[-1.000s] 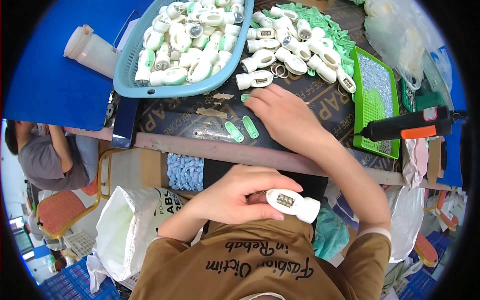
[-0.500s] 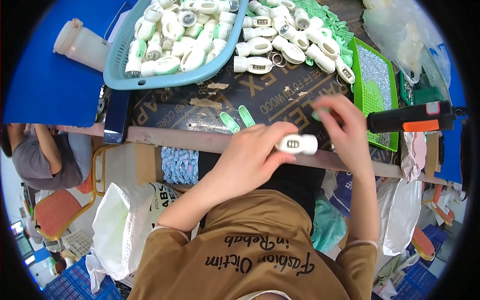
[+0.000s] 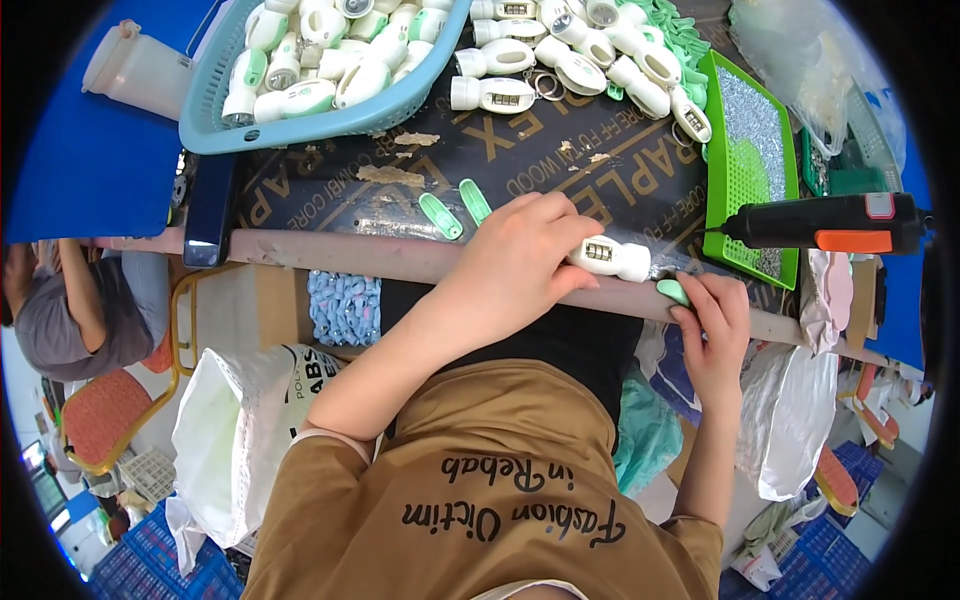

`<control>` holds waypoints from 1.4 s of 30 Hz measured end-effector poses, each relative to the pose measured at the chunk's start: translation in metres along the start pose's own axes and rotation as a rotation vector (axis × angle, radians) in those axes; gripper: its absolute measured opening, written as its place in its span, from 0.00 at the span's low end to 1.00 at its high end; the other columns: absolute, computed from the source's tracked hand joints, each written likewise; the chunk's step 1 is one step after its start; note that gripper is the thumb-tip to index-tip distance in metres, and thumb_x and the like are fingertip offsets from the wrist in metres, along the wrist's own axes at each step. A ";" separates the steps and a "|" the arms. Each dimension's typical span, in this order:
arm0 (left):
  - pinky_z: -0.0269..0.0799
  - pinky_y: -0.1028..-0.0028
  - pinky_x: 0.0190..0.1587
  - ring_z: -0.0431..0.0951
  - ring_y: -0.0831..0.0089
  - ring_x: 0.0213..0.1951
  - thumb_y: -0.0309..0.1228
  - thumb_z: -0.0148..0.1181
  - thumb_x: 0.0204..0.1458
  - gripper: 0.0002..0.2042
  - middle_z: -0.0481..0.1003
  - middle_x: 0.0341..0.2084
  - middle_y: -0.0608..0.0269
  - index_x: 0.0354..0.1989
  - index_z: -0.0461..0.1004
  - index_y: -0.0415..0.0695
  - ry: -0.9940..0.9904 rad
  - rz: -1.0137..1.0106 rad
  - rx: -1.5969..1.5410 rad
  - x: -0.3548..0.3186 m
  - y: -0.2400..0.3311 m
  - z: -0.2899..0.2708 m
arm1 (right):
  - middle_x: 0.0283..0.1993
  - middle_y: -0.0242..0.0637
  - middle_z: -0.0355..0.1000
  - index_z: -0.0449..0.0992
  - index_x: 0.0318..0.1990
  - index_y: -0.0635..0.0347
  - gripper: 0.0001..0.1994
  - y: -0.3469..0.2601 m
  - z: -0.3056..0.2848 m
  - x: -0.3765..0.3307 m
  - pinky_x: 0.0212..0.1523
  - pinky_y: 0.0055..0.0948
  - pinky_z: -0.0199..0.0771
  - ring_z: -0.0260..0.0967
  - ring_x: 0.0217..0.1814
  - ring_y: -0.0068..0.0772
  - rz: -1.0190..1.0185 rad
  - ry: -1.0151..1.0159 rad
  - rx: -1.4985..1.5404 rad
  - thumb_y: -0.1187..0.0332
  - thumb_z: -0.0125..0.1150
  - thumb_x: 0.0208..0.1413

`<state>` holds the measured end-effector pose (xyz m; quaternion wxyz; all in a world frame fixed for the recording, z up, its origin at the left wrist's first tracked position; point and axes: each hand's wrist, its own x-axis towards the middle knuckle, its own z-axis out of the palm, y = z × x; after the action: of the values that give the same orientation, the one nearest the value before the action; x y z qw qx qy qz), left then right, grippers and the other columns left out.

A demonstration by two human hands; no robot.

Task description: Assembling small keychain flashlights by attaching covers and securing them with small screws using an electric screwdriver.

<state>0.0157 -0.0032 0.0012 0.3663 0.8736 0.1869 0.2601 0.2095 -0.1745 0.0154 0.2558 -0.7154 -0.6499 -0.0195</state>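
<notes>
left grip (image 3: 522,250) holds white torch (image 3: 608,257) — right grip (image 3: 714,318), green cover (image 3: 672,291)

A workshop, judging by white flashlights (image 3: 360,85) heaped in a basket (image 3: 300,136), electric screwdriver (image 3: 790,220) and, seemingly, blue crates (image 3: 165,555).

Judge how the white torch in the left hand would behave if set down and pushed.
The white torch is probably stiff: its smooth shell looks like moulded plastic. Its round head could let it roll, though the oval grip may check that. The same smooth surface might make it slide easily.
</notes>
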 end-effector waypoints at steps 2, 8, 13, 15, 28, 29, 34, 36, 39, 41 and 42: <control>0.69 0.68 0.37 0.73 0.62 0.34 0.31 0.68 0.38 0.18 0.73 0.31 0.61 0.41 0.75 0.42 -0.015 0.003 -0.006 -0.001 -0.001 -0.002 | 0.37 0.38 0.70 0.76 0.43 0.61 0.15 0.002 0.001 0.001 0.39 0.34 0.65 0.65 0.38 0.41 -0.014 -0.037 0.018 0.77 0.62 0.44; 0.69 0.68 0.37 0.74 0.62 0.35 0.30 0.67 0.39 0.18 0.73 0.31 0.62 0.41 0.76 0.43 -0.046 0.021 -0.039 0.000 -0.004 -0.003 | 0.33 0.39 0.72 0.77 0.40 0.62 0.14 -0.012 -0.001 0.019 0.34 0.31 0.67 0.67 0.33 0.39 -0.100 0.115 0.214 0.81 0.61 0.41; 0.70 0.68 0.37 0.74 0.63 0.35 0.29 0.66 0.38 0.17 0.73 0.30 0.63 0.41 0.76 0.44 -0.044 0.007 -0.021 -0.001 -0.006 -0.003 | 0.31 0.38 0.71 0.79 0.35 0.61 0.14 -0.036 0.010 0.051 0.33 0.27 0.67 0.67 0.32 0.35 -0.158 0.140 0.292 0.81 0.63 0.36; 0.69 0.67 0.39 0.74 0.63 0.35 0.29 0.65 0.38 0.17 0.73 0.30 0.63 0.40 0.76 0.45 -0.043 0.008 -0.017 -0.001 -0.006 -0.003 | 0.31 0.38 0.72 0.79 0.35 0.62 0.12 -0.043 0.015 0.061 0.31 0.25 0.68 0.69 0.31 0.34 -0.120 0.153 0.285 0.82 0.62 0.39; 0.67 0.66 0.37 0.72 0.62 0.32 0.29 0.64 0.37 0.15 0.70 0.25 0.62 0.38 0.76 0.46 -0.067 0.011 -0.024 0.000 -0.005 -0.005 | 0.34 0.41 0.75 0.79 0.41 0.61 0.14 -0.038 0.036 0.087 0.33 0.26 0.72 0.73 0.32 0.35 -0.009 -0.098 0.487 0.83 0.57 0.45; 0.67 0.66 0.37 0.72 0.62 0.32 0.29 0.64 0.37 0.15 0.70 0.26 0.62 0.38 0.77 0.46 -0.085 0.010 -0.006 0.001 -0.004 -0.006 | 0.34 0.41 0.75 0.79 0.41 0.60 0.15 -0.033 0.034 0.087 0.33 0.26 0.72 0.73 0.33 0.36 0.006 -0.139 0.555 0.83 0.57 0.44; 0.68 0.66 0.37 0.72 0.62 0.33 0.30 0.65 0.37 0.14 0.71 0.28 0.61 0.36 0.77 0.46 -0.062 0.015 -0.041 0.001 -0.008 -0.003 | 0.32 0.38 0.75 0.79 0.37 0.62 0.12 -0.029 0.021 0.091 0.35 0.28 0.71 0.72 0.34 0.36 -0.064 -0.064 0.486 0.82 0.59 0.42; 0.69 0.67 0.36 0.73 0.62 0.33 0.29 0.65 0.37 0.14 0.73 0.28 0.62 0.36 0.77 0.45 -0.068 0.028 -0.017 0.001 -0.008 -0.004 | 0.32 0.35 0.75 0.78 0.33 0.60 0.10 -0.032 0.013 0.088 0.36 0.30 0.71 0.71 0.34 0.37 -0.190 -0.011 0.372 0.81 0.61 0.39; 0.69 0.67 0.35 0.74 0.63 0.32 0.29 0.65 0.37 0.15 0.73 0.27 0.62 0.37 0.77 0.45 -0.050 -0.005 -0.066 0.003 -0.007 -0.004 | 0.34 0.35 0.75 0.79 0.33 0.59 0.13 -0.040 0.005 0.084 0.35 0.31 0.71 0.71 0.35 0.37 -0.317 -0.080 0.229 0.80 0.61 0.35; 0.69 0.68 0.34 0.74 0.63 0.32 0.29 0.65 0.37 0.15 0.73 0.26 0.62 0.37 0.77 0.44 -0.058 -0.001 -0.073 0.004 -0.005 -0.005 | 0.35 0.33 0.74 0.79 0.34 0.58 0.14 -0.039 0.008 0.082 0.36 0.32 0.71 0.70 0.35 0.37 -0.364 -0.048 0.179 0.78 0.60 0.33; 0.70 0.68 0.34 0.74 0.63 0.31 0.29 0.65 0.36 0.16 0.73 0.25 0.63 0.38 0.77 0.44 -0.062 -0.004 -0.072 0.004 -0.005 -0.005 | 0.34 0.33 0.74 0.79 0.34 0.58 0.14 -0.038 0.010 0.082 0.36 0.32 0.71 0.70 0.36 0.36 -0.383 -0.057 0.164 0.77 0.61 0.33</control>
<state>0.0154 0.0056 0.0018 0.4036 0.8671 0.1679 0.2388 0.1835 -0.0943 0.0490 0.2862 -0.5560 -0.7803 0.0053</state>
